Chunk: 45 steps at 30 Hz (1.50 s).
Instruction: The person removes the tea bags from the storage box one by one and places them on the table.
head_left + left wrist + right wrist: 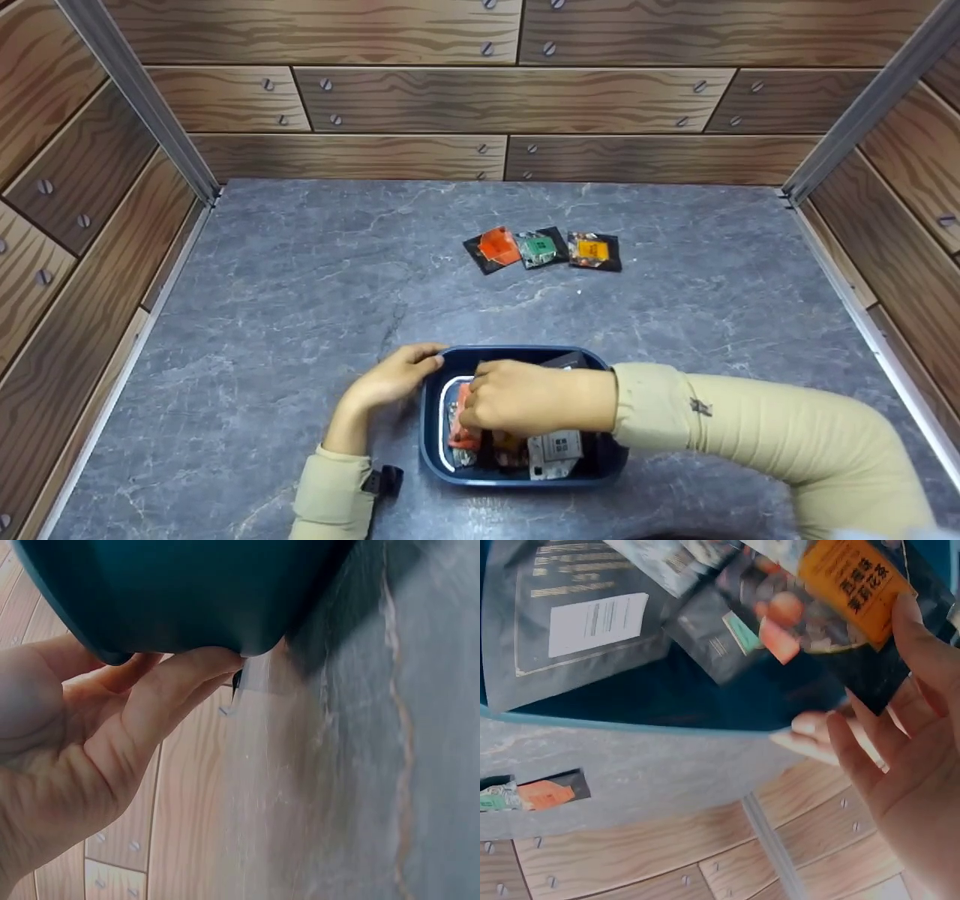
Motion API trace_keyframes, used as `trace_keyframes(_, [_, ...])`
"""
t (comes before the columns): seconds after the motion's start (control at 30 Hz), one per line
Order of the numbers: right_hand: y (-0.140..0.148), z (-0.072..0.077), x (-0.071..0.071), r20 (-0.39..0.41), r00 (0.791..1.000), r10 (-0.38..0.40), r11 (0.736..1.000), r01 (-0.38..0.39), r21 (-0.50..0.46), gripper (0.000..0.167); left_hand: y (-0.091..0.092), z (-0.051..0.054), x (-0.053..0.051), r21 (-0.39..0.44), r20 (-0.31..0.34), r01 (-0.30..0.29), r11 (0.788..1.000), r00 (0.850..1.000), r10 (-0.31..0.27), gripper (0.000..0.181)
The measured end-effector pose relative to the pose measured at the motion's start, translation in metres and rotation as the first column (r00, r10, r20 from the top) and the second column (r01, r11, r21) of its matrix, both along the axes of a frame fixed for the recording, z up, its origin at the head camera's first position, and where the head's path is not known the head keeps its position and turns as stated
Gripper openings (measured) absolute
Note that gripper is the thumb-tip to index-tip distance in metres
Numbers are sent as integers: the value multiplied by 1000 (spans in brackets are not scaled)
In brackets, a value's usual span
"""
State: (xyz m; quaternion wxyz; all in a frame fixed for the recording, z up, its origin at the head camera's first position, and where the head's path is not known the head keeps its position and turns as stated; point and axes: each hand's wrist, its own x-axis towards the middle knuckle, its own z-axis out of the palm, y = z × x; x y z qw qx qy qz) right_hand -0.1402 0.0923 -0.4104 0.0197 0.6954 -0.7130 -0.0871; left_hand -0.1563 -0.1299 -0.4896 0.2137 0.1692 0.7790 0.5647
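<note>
A dark blue plastic bin (525, 481) stands near the front of the tabletop, with several small black-and-printed tea packets inside. My left hand (391, 381) grips its far left corner, thumb at the rim and fingers along the outer wall (180, 600). Inside the bin, my right hand (521, 396) pinches a black tea packet with an orange label (855, 592), thumb on the printed face. Beneath that hand, an orange-red packet (463, 433) shows at the bin's left end. A silver-grey packet (556, 450) lies to its right. The right hand covers part of the contents.
Three packets lie in a row behind the bin: one with an orange-red label (499, 246), one green (538, 249), one yellow-orange (592, 250). Wood-patterned walls (420, 101) enclose the grey marbled tabletop (300, 285) at the back and sides.
</note>
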Motion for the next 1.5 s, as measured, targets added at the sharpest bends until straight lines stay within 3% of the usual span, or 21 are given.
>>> trace_keyframes(0.1, [2, 8, -4, 123, 992, -37, 999, 40, -25, 21, 0, 0, 0, -5, -5, 0, 1000, 1000, 0, 36])
trace_keyframes(0.2, [7, 14, -9, 258, 964, -63, 995, 79, -53, 18, 0, 1, -1, -13, -12, 1, 1000, 1000, -1, 36])
trace_keyframes(0.3, [14, 19, -14, 417, 903, -101, 989, 138, -58, 18, -1, 1, -2, 4, 19, -2, 1000, 1000, 2, 36])
trace_keyframes(0.4, [20, 24, -18, 527, 837, -149, 978, 202, -44, 16, -2, 2, -2, 27, 57, -2, 1000, 998, 1, 37])
trace_keyframes(0.5, [29, 29, -22, 591, 782, -198, 961, 273, -39, 14, -3, 2, -2, 20, 58, 1, 1000, 998, -2, 38])
trace_keyframes(0.63, [44, 34, -31, 627, 739, -248, 924, 374, -76, 14, -3, 3, -3, -10, 22, 6, 1000, 1000, -6, 38])
trace_keyframes(0.7, [52, 35, -38, 636, 727, -259, 899, 423, -117, 15, -3, 4, -3, -21, 7, 9, 1000, 1000, -9, 38])
trace_keyframes(0.87, [74, 33, -56, 677, 672, -300, 811, 554, -191, 17, -3, 3, -4, -44, 3, 8, 999, 1000, -8, 38])
trace_keyframes(1.03, [99, 31, -74, 722, 597, -351, 706, 675, -214, 21, -4, 1, -3, -38, 37, 17, 999, 999, -16, 39])
trace_keyframes(1.3, [148, 27, -105, 768, 472, -434, 513, 830, -220, 23, -8, 0, -2, 8, 64, 10, 1000, 998, -10, 42])
trace_keyframes(1.5, [184, 19, -128, 763, 412, -499, 382, 894, -233, 28, -10, -3, -3, 28, 31, 19, 999, 999, -20, 42])
